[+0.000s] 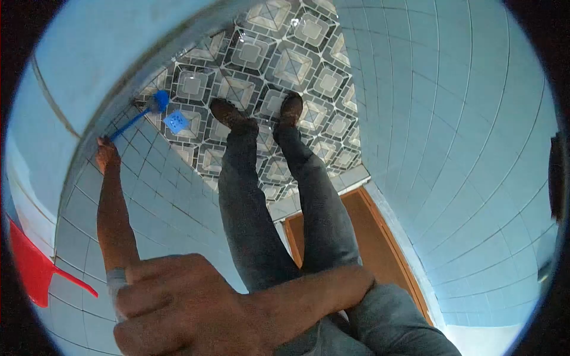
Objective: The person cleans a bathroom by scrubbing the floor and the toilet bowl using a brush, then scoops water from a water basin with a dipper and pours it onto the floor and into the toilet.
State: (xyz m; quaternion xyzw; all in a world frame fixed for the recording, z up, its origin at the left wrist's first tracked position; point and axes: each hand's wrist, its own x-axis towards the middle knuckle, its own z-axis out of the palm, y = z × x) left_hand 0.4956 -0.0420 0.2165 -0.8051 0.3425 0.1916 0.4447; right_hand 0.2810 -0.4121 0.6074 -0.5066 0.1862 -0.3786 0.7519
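Observation:
At the far left, my left arm reaches out and my left hand (107, 156) is closed around the handle of a blue long-handled brush (132, 123). The bristle head of the brush rests low, where the tiled wall meets the patterned floor (261, 50). Just beside that head lies a blue square with holes, like a drain cover (176, 122). Close to the camera, my right hand (184, 302) crosses in front of my body with its fingers curled. What lies inside those fingers, if anything, is hidden.
My legs and dark shoes (228, 113) stand on the floor tiles. Pale blue tiled walls (445, 148) rise on both sides. A brown door (344, 219) is behind my legs. At the left edge is a red plastic thing (29, 261) with a thin handle.

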